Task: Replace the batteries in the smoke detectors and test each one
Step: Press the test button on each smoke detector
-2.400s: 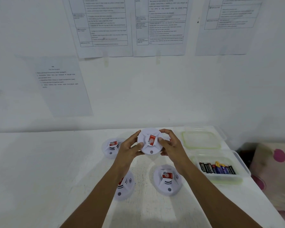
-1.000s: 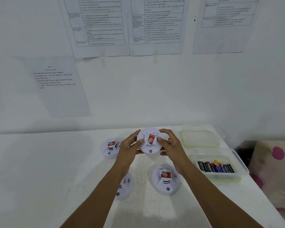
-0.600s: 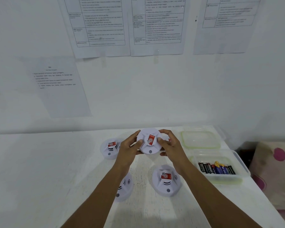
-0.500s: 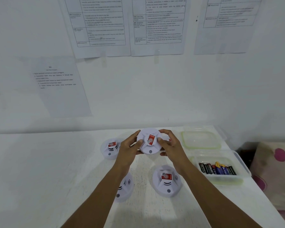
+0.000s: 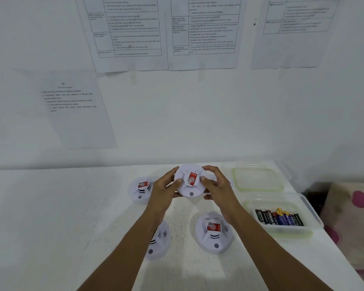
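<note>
Above tabletop (image 5: 72,217), head view: smoke detector (image 5: 190,181) held up, face twd camera. L hand (image 5: 164,190) clamped on its left rim, thumb on front; R hand (image 5: 218,189) clamped on right rim, fingers curled over top. Both forearms extended fwd.

Both bare forearms poke up from the bottom edge, left hand (image 5: 163,191) and right hand (image 5: 218,189) meeting mid-frame, fingers curled round the smoke detector (image 5: 190,188) from either side.

held detector (image 5: 190,184) | white, red label | above table; batteries (image 5: 278,217) | in tub
</note>
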A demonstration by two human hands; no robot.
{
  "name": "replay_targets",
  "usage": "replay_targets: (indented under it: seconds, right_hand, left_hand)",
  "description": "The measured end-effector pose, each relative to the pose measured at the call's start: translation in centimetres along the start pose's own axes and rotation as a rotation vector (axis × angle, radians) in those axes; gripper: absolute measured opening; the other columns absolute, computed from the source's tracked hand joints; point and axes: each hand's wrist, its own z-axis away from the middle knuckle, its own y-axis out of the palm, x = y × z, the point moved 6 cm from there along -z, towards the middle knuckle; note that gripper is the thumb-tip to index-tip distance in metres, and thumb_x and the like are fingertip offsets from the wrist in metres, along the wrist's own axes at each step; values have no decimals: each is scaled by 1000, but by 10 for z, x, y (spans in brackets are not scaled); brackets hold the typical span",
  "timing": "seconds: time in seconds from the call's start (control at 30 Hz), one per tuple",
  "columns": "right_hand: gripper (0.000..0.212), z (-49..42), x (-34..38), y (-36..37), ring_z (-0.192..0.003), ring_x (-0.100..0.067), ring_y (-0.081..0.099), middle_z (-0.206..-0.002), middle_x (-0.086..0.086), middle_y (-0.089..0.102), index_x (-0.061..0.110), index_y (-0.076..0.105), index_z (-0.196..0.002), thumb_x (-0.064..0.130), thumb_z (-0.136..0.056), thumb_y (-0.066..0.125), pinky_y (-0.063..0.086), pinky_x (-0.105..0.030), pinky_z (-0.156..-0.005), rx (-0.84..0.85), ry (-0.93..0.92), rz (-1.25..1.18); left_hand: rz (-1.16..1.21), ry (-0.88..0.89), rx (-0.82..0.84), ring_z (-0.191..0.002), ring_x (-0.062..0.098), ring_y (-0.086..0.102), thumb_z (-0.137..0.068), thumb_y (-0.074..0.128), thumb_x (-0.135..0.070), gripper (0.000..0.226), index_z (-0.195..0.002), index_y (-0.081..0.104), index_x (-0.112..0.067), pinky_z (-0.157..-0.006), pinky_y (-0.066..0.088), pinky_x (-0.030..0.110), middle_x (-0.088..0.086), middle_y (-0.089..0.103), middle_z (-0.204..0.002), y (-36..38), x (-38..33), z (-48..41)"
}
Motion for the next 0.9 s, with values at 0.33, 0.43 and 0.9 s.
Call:
replay_targets:
  seconds: [0.33,0.43,0.9]
  right_hand:
    - [22,-4,-4,1,-85,-21,69,-97,-9,73,31,56,-118,28,-97,58,53,-30,-68,3,26,6]
    - [24,-6,-5,1,-83,-20,70,-98,-10,73,27,55,-121,26,-97,57,54,-28,-64,9,39,-18]
    - [80,-19,-10,14,-117,-16,53,-136,-3,50,16,38,-145,18,-77,79,40,-14,-88,248,-148,828]
  left_hand:
    - [-49,17,84,-108,16,68,-94,62,-9,40,-128,58,-30,-78,59,29,-8,69,-121,-3,2,-4]
    - [-203,30,185,-115,12,63,-80,78,-6,72,-135,43,-36,-86,57,27,-16,54,-134,-4,7,-5]
    - [-1049,65,188,-143,25,29,-75,81,-41,92,-151,31,-24,-117,19,37,4,36,-154,-24,16,-22]
